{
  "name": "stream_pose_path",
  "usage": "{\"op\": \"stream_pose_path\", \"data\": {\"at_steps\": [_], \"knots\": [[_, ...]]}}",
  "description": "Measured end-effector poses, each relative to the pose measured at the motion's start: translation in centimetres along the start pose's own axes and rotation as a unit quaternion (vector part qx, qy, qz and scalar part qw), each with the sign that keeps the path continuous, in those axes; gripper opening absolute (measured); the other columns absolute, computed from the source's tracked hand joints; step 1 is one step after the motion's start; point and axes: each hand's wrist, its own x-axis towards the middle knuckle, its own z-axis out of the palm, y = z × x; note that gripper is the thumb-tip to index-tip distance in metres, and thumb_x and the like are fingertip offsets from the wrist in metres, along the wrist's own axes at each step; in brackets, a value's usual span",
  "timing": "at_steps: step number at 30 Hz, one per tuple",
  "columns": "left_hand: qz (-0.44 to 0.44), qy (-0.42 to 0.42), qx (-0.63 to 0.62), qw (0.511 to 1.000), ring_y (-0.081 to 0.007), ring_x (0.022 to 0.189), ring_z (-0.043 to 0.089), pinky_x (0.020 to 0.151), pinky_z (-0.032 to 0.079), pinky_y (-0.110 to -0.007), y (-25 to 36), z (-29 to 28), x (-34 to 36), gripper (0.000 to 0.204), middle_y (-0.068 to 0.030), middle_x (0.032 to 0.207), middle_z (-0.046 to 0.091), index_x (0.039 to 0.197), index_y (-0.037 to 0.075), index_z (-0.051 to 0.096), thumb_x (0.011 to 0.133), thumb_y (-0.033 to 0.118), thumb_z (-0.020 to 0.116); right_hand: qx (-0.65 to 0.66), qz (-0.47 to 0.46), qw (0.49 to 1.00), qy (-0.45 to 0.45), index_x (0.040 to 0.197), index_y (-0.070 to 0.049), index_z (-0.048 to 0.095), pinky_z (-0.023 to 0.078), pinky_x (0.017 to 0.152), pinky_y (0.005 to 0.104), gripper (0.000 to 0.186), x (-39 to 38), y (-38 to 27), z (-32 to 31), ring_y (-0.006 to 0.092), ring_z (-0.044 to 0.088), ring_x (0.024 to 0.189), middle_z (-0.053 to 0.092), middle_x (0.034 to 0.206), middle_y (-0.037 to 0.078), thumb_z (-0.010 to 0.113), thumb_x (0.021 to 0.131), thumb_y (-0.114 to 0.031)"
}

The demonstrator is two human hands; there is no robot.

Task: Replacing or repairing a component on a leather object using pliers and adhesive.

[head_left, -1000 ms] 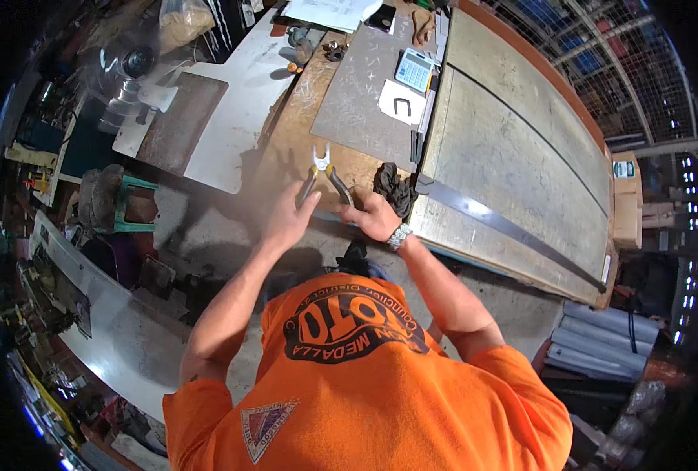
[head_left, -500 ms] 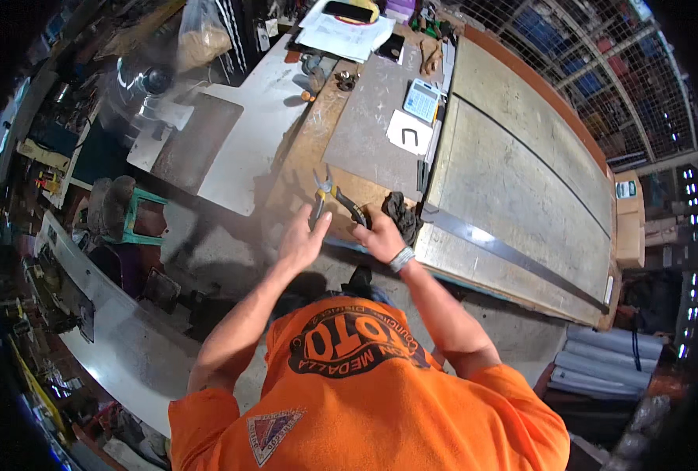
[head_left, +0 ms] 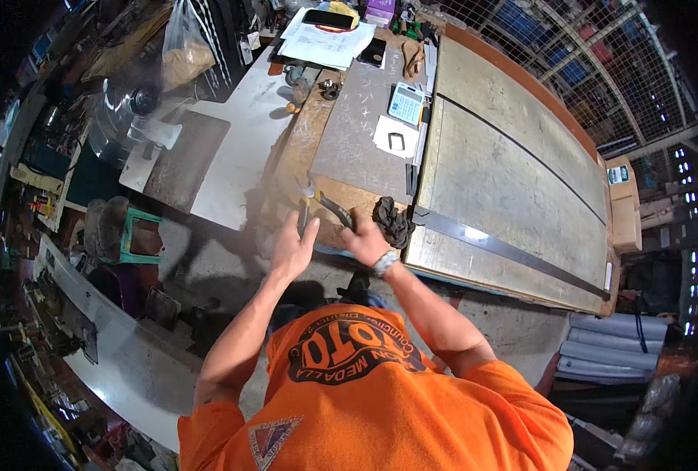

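Observation:
A pair of pliers (head_left: 333, 209) with yellow-and-black handles is held over the near end of the wooden bench, its jaws pointing away from me and its handles spread apart. One handle is gripped by my left hand (head_left: 291, 250), thumb along it. My right hand (head_left: 368, 240) has its fingers closed around the end of the other handle. What lies between the jaws, if anything, is too small to make out. Just right of my right hand is a crumpled black cloth (head_left: 393, 223). Farther up the bench, a small dark rectangular frame-like piece (head_left: 397, 141) lies on white paper.
A calculator (head_left: 406, 104), a phone (head_left: 372, 53) and papers (head_left: 317, 49) lie farther along the bench. To the right is a large metal-topped table (head_left: 513, 180) with a long metal strip (head_left: 506, 249). A green stool (head_left: 139, 235) stands left.
The bench and its things sit slightly farther left in view. Both hands and the pliers have shifted a little left with them, and both keep hold of the handles.

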Motion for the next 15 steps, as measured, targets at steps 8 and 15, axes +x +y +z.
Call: {"op": "stream_pose_path", "data": {"at_steps": [8, 15], "knots": [[0.003, 0.008, 0.017, 1.0, -0.0419, 0.104, 0.064, 0.089, 0.048, -0.047, -0.7, 0.4, 0.4, 0.049, -0.0256, 0.108, 0.067, 0.121, 0.003, 0.056, 0.098, 0.045, 0.056, -0.005, -0.067, 0.994, 0.09, 0.105, 0.005, 0.049, 0.053, 0.057, 0.0371, 0.034, -0.6, -1.5, 1.2, 0.0249, 0.067, 0.062, 0.066, 0.072, 0.017, 0.064, 0.088, -0.02], [0.003, 0.022, 0.021, 1.0, -0.0413, 0.099, 0.064, 0.086, 0.047, -0.048, -0.1, 1.1, 0.3, 0.044, -0.0247, 0.101, 0.066, 0.113, 0.0, 0.056, 0.098, 0.042, 0.057, -0.002, -0.041, 0.997, 0.066, 0.11, 0.004, 0.054, 0.052, 0.068, 0.044, 0.034, 0.4, -0.3, 0.9, 0.0318, 0.067, 0.07, 0.065, 0.078, 0.024, 0.062, 0.087, -0.019]]}}
